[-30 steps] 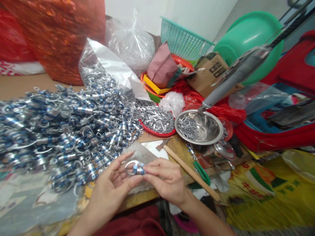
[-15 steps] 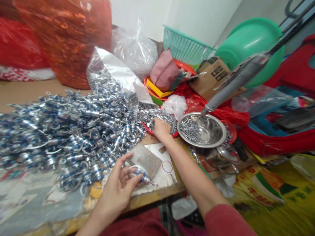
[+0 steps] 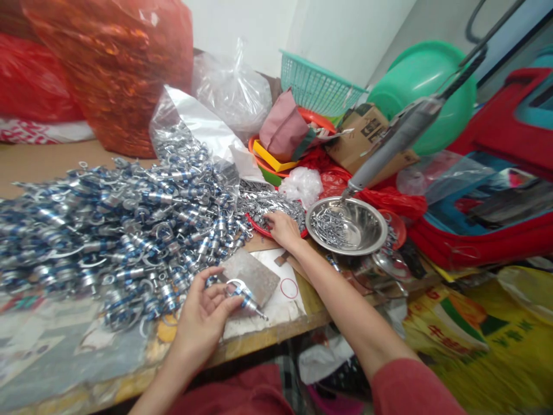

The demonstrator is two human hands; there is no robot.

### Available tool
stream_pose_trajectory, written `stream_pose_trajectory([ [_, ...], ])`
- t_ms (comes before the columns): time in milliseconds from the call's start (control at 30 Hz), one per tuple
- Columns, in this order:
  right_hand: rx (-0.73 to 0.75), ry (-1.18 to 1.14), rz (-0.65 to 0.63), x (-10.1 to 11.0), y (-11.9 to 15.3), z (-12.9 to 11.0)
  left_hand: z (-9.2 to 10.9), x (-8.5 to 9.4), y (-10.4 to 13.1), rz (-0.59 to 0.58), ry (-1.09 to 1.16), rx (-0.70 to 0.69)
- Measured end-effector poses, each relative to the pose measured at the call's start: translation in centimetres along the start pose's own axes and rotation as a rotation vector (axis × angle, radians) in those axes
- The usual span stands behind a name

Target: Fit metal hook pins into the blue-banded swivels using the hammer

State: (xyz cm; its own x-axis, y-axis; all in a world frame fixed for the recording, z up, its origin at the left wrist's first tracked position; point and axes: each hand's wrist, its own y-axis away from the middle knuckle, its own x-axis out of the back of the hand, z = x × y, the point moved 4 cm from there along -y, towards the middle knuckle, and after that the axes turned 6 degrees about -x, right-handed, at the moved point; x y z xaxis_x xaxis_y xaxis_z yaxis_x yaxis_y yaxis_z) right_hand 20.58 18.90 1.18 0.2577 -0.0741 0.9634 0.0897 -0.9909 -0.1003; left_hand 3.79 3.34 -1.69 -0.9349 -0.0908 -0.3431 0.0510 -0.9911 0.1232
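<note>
Between the thumb and fingers of my left hand (image 3: 207, 308) is a blue-and-silver metal fitting (image 3: 247, 301), with a curved white-silver arm at one end and a thin rod pointing right. A flat grey metal plate (image 3: 253, 274) lies on the bench just beyond that fitting. My right hand (image 3: 283, 229) reaches over a red-rimmed tray (image 3: 264, 232) full of small silver metal pieces (image 3: 276, 206). Its fingers are bent down among them, and anything pinched there is too small to make out. To the left spreads a large heap of similar blue-and-silver fittings (image 3: 142, 225).
A steel bowl (image 3: 360, 233) holding silver pins stands right of the tray, below a hanging grey cylindrical tool (image 3: 389, 144). Behind are a clear plastic bag (image 3: 233, 92), a teal basket (image 3: 319, 80) and a cardboard box (image 3: 365, 129). A red ring (image 3: 289, 288) marks the white sheet.
My right hand has stayed at the tray, its fingers shifting slightly over the pieces. My left hand still holds the fitting. The view has turned slightly.
</note>
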Motion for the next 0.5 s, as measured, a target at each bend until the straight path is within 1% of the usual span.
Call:
stream_pose_trajectory([
  [100, -0.013, -0.084, 0.058, 0.9, 0.8, 0.5, 0.1, -0.1, 0.0, 0.006, 0.014, 0.000],
  [200, 0.010, -0.189, 0.063, 2.0, 2.7, 0.1, 0.2, -0.3, 0.0, 0.017, 0.019, 0.003],
  [267, 0.076, -0.295, -0.015, 2.5, 4.8, -1.0, 0.2, -0.3, 0.0, 0.022, 0.015, -0.003],
  [367, 0.259, -0.472, -0.206, 3.3, 8.4, -3.1, 0.1, -0.2, 0.0, 0.015, 0.013, -0.009],
  [433, 0.364, -0.487, -0.279, 3.8, 10.2, -4.4, 0.1, -0.2, -0.1, 0.013, 0.007, -0.011],
  [500, 0.396, -0.436, -0.292, 4.2, 11.2, -5.2, 0.2, -0.2, -0.1, 0.015, -0.002, -0.008],
])
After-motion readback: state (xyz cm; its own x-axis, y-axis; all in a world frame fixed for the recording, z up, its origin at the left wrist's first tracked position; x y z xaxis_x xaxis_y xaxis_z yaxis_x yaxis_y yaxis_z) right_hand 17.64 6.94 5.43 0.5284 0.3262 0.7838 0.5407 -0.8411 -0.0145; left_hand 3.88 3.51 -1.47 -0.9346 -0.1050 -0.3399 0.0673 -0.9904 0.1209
